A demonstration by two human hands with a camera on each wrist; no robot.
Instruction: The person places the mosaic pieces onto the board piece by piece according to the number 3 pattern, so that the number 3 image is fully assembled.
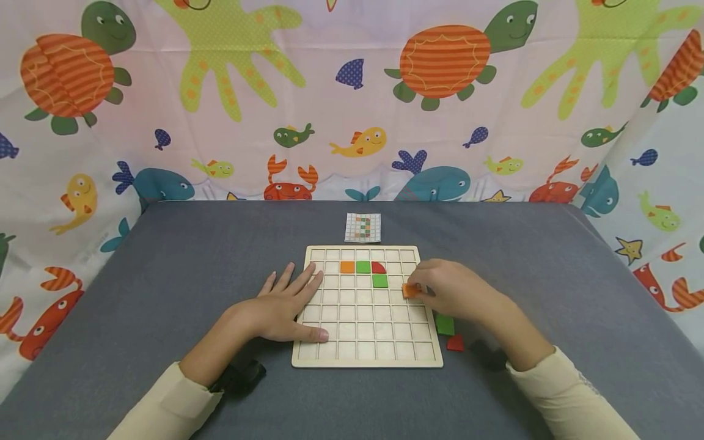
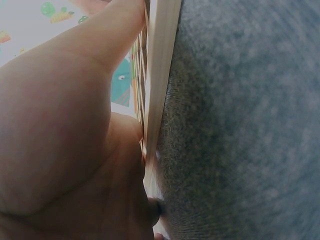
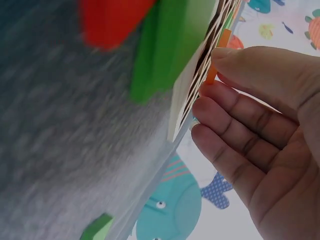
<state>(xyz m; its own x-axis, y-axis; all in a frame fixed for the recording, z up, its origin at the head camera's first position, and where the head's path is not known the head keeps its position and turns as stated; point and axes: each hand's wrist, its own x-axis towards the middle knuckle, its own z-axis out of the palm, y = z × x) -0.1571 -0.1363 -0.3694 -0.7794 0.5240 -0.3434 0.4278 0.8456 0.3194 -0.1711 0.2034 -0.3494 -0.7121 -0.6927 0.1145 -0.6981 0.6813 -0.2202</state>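
A pale wooden grid board (image 1: 365, 348) lies on the grey table. In its upper rows sit an orange square tile (image 1: 347, 267), a green square tile (image 1: 363, 267), a red tile with one rounded corner (image 1: 378, 267) and, below that one, another green tile (image 1: 380, 281). My left hand (image 1: 280, 311) rests with spread fingers on the board's left edge, thumb over the lower cells. Between thumb and fingertips my right hand (image 1: 453, 287) pinches an orange tile (image 3: 218, 57) above the board's right columns. The left wrist view shows mostly palm and the board's side.
Right of the board lie green tiles (image 1: 445, 324) and a red tile (image 1: 455, 343). A small printed pattern card (image 1: 363, 228) lies behind the board. A dark object (image 1: 247, 377) is under the left wrist. A sea-animal cloth (image 1: 319, 110) hangs at the back and sides.
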